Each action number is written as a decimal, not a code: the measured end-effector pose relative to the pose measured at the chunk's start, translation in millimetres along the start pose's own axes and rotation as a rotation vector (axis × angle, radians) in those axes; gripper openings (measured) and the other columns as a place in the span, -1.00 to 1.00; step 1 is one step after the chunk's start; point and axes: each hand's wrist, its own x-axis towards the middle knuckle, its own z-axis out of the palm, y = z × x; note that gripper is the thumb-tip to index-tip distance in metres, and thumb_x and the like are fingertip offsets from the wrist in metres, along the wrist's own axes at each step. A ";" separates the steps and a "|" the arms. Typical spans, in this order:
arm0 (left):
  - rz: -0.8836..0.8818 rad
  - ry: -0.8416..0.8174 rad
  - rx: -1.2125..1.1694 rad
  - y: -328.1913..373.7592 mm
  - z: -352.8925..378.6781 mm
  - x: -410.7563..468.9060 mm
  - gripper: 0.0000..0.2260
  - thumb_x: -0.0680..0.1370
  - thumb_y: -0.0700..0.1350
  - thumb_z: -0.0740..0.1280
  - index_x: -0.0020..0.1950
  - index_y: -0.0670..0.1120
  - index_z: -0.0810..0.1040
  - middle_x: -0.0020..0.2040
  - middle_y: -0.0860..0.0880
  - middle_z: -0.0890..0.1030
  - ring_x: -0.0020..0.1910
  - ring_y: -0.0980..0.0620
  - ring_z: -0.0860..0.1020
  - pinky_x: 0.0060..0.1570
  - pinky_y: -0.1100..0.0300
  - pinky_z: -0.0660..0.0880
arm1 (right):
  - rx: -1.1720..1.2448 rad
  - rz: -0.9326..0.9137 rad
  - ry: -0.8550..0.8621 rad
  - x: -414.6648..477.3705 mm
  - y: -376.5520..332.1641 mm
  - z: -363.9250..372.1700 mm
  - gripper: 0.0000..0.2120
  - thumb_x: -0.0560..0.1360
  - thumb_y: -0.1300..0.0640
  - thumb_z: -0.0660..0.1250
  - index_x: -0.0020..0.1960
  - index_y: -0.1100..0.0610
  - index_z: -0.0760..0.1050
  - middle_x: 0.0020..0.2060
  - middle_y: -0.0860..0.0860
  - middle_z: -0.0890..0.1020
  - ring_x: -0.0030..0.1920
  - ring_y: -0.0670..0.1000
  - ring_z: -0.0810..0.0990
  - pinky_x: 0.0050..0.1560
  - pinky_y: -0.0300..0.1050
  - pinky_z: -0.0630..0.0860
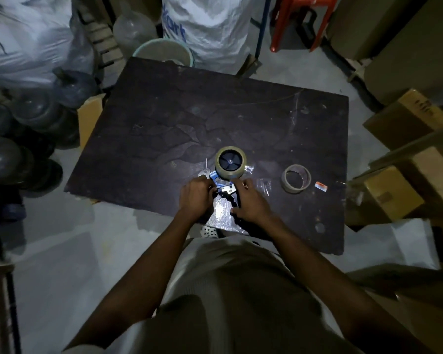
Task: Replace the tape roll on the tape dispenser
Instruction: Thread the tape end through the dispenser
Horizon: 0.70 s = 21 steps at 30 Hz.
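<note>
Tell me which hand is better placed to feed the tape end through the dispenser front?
Probably the left hand: it sits at the blue metal dispenser's front end, beside the mounted brown tape roll. The right hand is at the black handle, steadying it.

Left hand (195, 194), right hand (251, 200) close together, fingers curled.

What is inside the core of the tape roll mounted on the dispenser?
The tape roll sits around the dispenser's dark spoked hub, with a small bright centre. Whatever lies beneath the roll is covered.
</note>
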 end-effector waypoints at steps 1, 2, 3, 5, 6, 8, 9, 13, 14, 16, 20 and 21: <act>-0.010 0.019 -0.005 1.6 2.2 -3.4 -0.87 0.57 -0.04 0.36 -0.03 -0.03 0.69 -0.08 -0.05 0.65 -0.17 -0.13 0.62 -0.28 0.17 0.32 | 0.002 -0.013 0.014 -3.3 0.3 3.7 -0.11 0.41 0.11 0.57 0.58 -0.08 0.14 0.37 0.13 0.33 0.12 0.29 0.61 0.02 0.17 0.61; -0.020 0.036 -0.010 3.1 3.6 -6.6 -0.87 0.57 -0.04 0.36 -0.04 -0.03 0.69 -0.08 -0.04 0.65 -0.18 -0.13 0.62 -0.29 0.18 0.31 | 0.009 -0.029 0.031 -5.1 2.1 7.2 -0.11 0.44 0.14 0.55 0.59 -0.11 0.10 0.37 0.13 0.33 0.10 0.28 0.62 0.02 0.19 0.61; -0.030 0.059 -0.015 4.7 5.6 -10.0 -0.87 0.57 -0.04 0.36 -0.04 -0.03 0.69 -0.08 -0.04 0.65 -0.19 -0.13 0.62 -0.29 0.18 0.31 | 0.018 -0.036 0.040 -7.1 3.5 7.9 -0.10 0.45 0.14 0.53 0.59 -0.14 0.08 0.38 0.12 0.34 0.09 0.28 0.62 0.02 0.20 0.61; -0.050 0.090 -0.015 8.1 7.5 -15.7 -0.90 0.55 -0.08 0.40 -0.06 -0.05 0.70 -0.12 -0.06 0.67 -0.22 -0.15 0.63 -0.29 0.18 0.30 | 0.029 -0.029 0.053 -6.5 5.3 8.8 -0.11 0.46 0.15 0.51 0.60 -0.16 0.07 0.41 0.12 0.34 0.10 0.29 0.61 0.04 0.18 0.61; -0.067 0.110 -0.018 12.0 7.4 -20.4 -0.93 0.52 -0.10 0.44 -0.09 -0.08 0.70 -0.16 -0.09 0.67 -0.25 -0.17 0.63 -0.30 0.19 0.29 | 0.022 -0.034 0.055 -6.4 5.9 8.6 -0.11 0.47 0.15 0.50 0.61 -0.16 0.07 0.43 0.13 0.33 0.13 0.31 0.60 0.06 0.17 0.60; -0.114 0.173 -0.046 20.8 10.4 -30.6 -0.93 0.49 -0.13 0.48 -0.12 -0.12 0.69 -0.25 -0.14 0.67 -0.31 -0.19 0.62 -0.32 0.20 0.26 | 0.012 -0.031 0.045 -5.4 5.0 10.1 -0.12 0.49 0.11 0.48 0.64 -0.11 0.05 0.48 0.17 0.31 0.25 0.35 0.56 0.16 0.18 0.54; -0.160 0.195 -0.089 26.0 12.7 -36.0 -0.92 0.50 -0.12 0.47 -0.11 -0.13 0.69 -0.26 -0.15 0.67 -0.32 -0.20 0.62 -0.30 0.21 0.25 | 0.018 -0.027 0.038 -5.7 4.4 11.0 -0.11 0.50 0.10 0.48 0.66 -0.09 0.04 0.50 0.18 0.30 0.31 0.36 0.52 0.20 0.19 0.51; -0.332 0.198 -0.294 35.2 23.5 -45.3 -0.86 0.57 -0.11 0.39 0.01 -0.12 0.72 -0.14 -0.15 0.71 -0.21 -0.15 0.65 -0.24 0.24 0.28 | 0.050 -0.025 0.043 -9.3 7.1 12.0 -0.12 0.52 0.06 0.48 0.67 -0.05 0.04 0.52 0.19 0.31 0.37 0.33 0.48 0.21 0.12 0.50; -0.341 0.192 -0.306 34.0 22.9 -45.2 -0.85 0.58 -0.09 0.38 0.03 -0.10 0.72 -0.11 -0.14 0.72 -0.19 -0.13 0.65 -0.23 0.24 0.28 | 0.066 -0.026 0.045 -10.8 7.4 11.9 -0.11 0.52 0.06 0.49 0.68 -0.06 0.05 0.52 0.19 0.32 0.37 0.32 0.49 0.20 0.10 0.50; -0.367 0.157 -0.356 31.1 18.1 -42.7 -0.83 0.58 -0.05 0.37 0.05 -0.05 0.73 -0.08 -0.08 0.73 -0.17 -0.05 0.65 -0.25 0.26 0.30 | 0.098 -0.031 0.051 -12.9 8.0 11.6 -0.10 0.51 0.04 0.51 0.68 -0.06 0.06 0.50 0.19 0.34 0.37 0.30 0.50 0.19 0.08 0.50; -0.405 0.171 -0.586 20.9 8.3 -23.6 -0.84 0.52 0.02 0.46 0.00 -0.02 0.76 -0.13 -0.01 0.74 -0.14 0.05 0.66 -0.15 0.23 0.48 | 0.128 -0.035 0.027 -16.2 10.2 8.8 -0.05 0.46 -0.07 0.53 0.67 -0.08 0.05 0.51 0.18 0.30 0.36 0.29 0.50 0.18 0.06 0.48; -0.372 0.194 -0.555 18.5 7.6 -15.7 -0.84 0.49 0.04 0.48 -0.02 0.00 0.76 -0.12 -0.01 0.73 -0.08 0.04 0.63 -0.05 0.15 0.51 | 0.137 -0.029 0.017 -16.5 10.9 7.3 -0.03 0.45 -0.11 0.53 0.68 -0.05 0.04 0.52 0.17 0.28 0.37 0.28 0.48 0.19 0.06 0.47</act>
